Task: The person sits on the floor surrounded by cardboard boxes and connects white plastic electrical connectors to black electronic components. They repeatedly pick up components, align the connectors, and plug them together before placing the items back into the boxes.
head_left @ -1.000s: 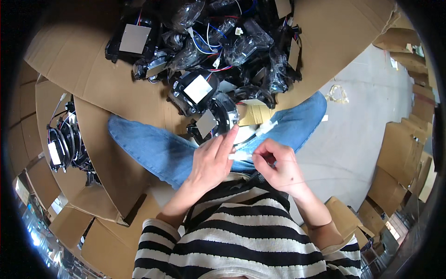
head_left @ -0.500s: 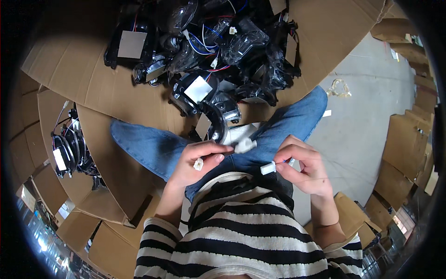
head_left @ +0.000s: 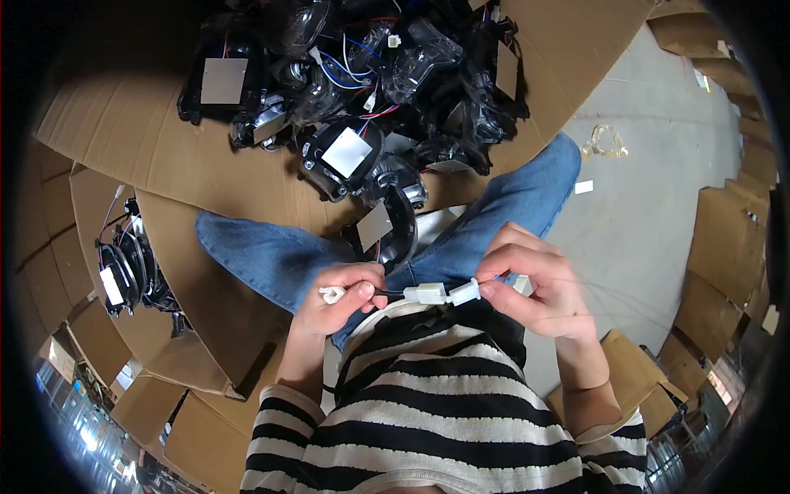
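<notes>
Above my lap, my left hand [head_left: 344,298] pinches a dark cable [head_left: 390,292] that ends in a white plug connector [head_left: 424,294]. A second white connector [head_left: 332,295] pokes out at the thumb side of the same hand. My right hand [head_left: 535,284] grips a smaller white connector [head_left: 464,292] with coloured wires running back under its fingers. The two connectors meet end to end; whether they are locked together I cannot tell. Another white piece [head_left: 522,285] shows by the right fingers. Just beyond, a black curved lamp unit [head_left: 399,226] lies between my legs.
A large cardboard box [head_left: 132,148] ahead holds a heap of black lamp units [head_left: 346,152] with wires and clear wrapping. At left, another carton [head_left: 189,288] holds more lamp units [head_left: 123,272]. Cartons [head_left: 716,247] line the right side, and a yellowish strap [head_left: 607,142] lies on the floor.
My hands have come closer together. The larger white connector, blurred and tilted before, has come down level and now touches the one in my right hand.
</notes>
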Demonstrator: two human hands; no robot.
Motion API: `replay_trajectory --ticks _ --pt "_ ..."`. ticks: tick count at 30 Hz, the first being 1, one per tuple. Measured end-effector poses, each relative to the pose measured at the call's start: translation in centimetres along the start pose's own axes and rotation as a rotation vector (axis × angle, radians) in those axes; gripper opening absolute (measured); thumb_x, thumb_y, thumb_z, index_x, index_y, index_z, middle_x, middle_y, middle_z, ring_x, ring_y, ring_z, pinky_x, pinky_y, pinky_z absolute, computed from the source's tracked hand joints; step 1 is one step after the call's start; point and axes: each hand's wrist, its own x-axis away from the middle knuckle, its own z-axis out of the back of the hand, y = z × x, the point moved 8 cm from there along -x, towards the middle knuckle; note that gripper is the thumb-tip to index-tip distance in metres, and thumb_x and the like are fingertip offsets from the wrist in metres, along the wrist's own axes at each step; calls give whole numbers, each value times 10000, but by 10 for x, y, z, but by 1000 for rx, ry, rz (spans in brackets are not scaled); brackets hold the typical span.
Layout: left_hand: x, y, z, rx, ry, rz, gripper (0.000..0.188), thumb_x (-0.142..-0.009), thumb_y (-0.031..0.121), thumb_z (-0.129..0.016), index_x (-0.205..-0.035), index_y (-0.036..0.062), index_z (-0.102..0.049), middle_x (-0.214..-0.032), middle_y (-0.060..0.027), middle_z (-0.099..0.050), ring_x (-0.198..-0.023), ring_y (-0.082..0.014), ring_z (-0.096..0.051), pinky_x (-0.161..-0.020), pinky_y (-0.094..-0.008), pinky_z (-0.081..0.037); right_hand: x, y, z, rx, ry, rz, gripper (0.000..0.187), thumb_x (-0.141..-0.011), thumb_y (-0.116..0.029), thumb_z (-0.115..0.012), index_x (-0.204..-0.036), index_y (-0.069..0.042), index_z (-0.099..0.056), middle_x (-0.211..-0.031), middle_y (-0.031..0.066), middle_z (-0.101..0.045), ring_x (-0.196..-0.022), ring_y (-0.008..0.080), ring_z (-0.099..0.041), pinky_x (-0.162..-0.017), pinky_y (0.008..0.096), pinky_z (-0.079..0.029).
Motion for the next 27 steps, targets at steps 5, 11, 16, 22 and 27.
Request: replay_trajectory --ticks 5,11,16,22,27 --pt "-2 -2 -8 34 -83 -37 196 -830 140 -479 -766 -31 -551 -659 -71 -535 -563 -87 -453 -488 -205 -353 2 -3 -5 37 -3 19 59 -668 19 -573 -713 -10 -550 -672 59 -517 -643 196 -470 -584 286 -367" --pt "0 -5 -4 35 -30 58 171 -818 110 -481 -765 -37 -550 -664 -71 -539 -559 -82 -441 -499 -201 -354 3 -5 -7 206 32 38 65 -660 3 -576 -687 -21 -522 -667 84 -493 -621 236 -453 -560 311 -368" --pt "-2 -5 -5 32 19 118 154 -818 87 -477 -792 -44 -552 -676 -67 -538 -556 -74 -435 -514 -198 -365 2 1 -8 219 59 51 60 -665 2 -569 -688 -21 -519 -666 85 -483 -621 239 -447 -555 308 -363" --pt "60 52 38 -187 409 -151 167 -803 116 -510 -863 -37 -536 -773 -118 -533 -633 -161 -532 -556 -243 -465 14 2 17 87 147 -42 57 -661 12 -561 -708 -7 -533 -660 65 -489 -597 183 -438 -533 269 -343" --pt "222 210 110 -254 606 -583 230 -864 208 -411 -787 0 -472 -720 -42 -432 -701 -150 -375 -748 -304 -317 28 10 21 83 126 -108 50 -664 18 -558 -700 -6 -534 -657 65 -499 -603 182 -447 -544 267 -347"
